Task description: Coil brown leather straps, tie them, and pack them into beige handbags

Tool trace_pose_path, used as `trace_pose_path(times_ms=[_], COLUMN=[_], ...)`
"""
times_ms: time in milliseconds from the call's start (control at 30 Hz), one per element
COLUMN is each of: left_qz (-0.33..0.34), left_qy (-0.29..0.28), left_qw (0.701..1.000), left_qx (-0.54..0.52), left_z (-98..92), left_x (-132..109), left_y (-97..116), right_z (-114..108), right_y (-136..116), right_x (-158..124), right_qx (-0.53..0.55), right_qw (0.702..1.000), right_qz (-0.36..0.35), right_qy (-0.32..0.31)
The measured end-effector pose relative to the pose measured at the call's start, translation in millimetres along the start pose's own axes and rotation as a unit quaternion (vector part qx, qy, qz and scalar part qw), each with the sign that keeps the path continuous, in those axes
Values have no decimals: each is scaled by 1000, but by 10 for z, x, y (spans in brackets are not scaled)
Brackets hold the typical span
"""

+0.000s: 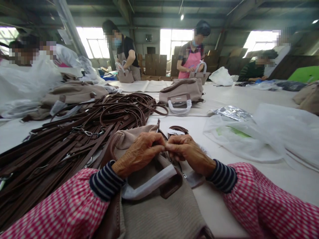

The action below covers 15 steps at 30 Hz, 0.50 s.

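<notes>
A grey-brown handbag (pixel 159 212) with dark brown trim lies on the table in front of me. Its near handle (pixel 149 182) is wrapped in white film. Over the top of the bag, my left hand (pixel 141 151) and my right hand (pixel 188 152) meet, thumbs and fingertips pinched together and touching. Whatever sits between the fingertips is too small or hidden to name. Just behind my right hand is a coiled brown strap (pixel 178 129) with a white wrap on it.
A big heap of brown straps (pixel 82 132) with metal clasps spreads over the left side. Another handbag (pixel 181 91) lies farther back. Clear plastic bags (pixel 244 139) are on the right. Across the table, two masked people (pixel 127 53) handle similar bags; others are at both sides.
</notes>
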State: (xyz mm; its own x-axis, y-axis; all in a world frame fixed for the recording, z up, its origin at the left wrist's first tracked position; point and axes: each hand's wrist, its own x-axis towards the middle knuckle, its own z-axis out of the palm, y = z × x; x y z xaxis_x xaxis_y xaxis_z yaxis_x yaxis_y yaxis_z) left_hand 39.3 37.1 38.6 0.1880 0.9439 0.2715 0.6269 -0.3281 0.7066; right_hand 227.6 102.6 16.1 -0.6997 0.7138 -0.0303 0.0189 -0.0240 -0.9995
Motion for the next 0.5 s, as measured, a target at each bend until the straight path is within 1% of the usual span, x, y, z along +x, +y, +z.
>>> trace_pose_path(times_ms=[100, 167, 200, 233, 267, 300, 333, 367, 400, 433, 500], left_qz=[5, -1, -3, 3, 19, 44, 75, 105, 126, 135, 128], left_qy=[-10, -10, -5, 1, 3, -4, -25, -58, -97, -134, -185], left_qw=[1000, 1000, 1000, 1000, 999, 997, 991, 982, 970, 956, 927], left_qx=[11, 15, 19, 28, 45, 70, 103, 143, 184, 225, 300], left_z=[3, 0, -9, -23, -45, -74, -107, -140, -169, -190, -194], left_x=[-4, 9, 16, 18, 14, 1, -22, -54, -92, -134, -208], left_y=[-20, -28, -23, -9, 18, 57, 106, 164, 225, 285, 382], right_z=[-10, -54, -94, -150, -222, -307, -400, -494, -580, -651, -723], right_y=[30, -1, -33, -73, -113, -149, -174, -186, -182, -166, -110], right_x=[18, 14, 7, 1, -4, -4, 2, 14, 33, 56, 105], right_qx=[33, 21, -8, -52, -107, -165, -223, -280, -338, -394, -492], right_qw=[999, 998, 998, 997, 991, 979, 960, 939, 917, 896, 855], right_qz=[30, 28, 7, -30, -76, -124, -163, -186, -190, -182, -158], right_qy=[-26, -53, -58, -50, -28, 5, 42, 75, 94, 89, 39])
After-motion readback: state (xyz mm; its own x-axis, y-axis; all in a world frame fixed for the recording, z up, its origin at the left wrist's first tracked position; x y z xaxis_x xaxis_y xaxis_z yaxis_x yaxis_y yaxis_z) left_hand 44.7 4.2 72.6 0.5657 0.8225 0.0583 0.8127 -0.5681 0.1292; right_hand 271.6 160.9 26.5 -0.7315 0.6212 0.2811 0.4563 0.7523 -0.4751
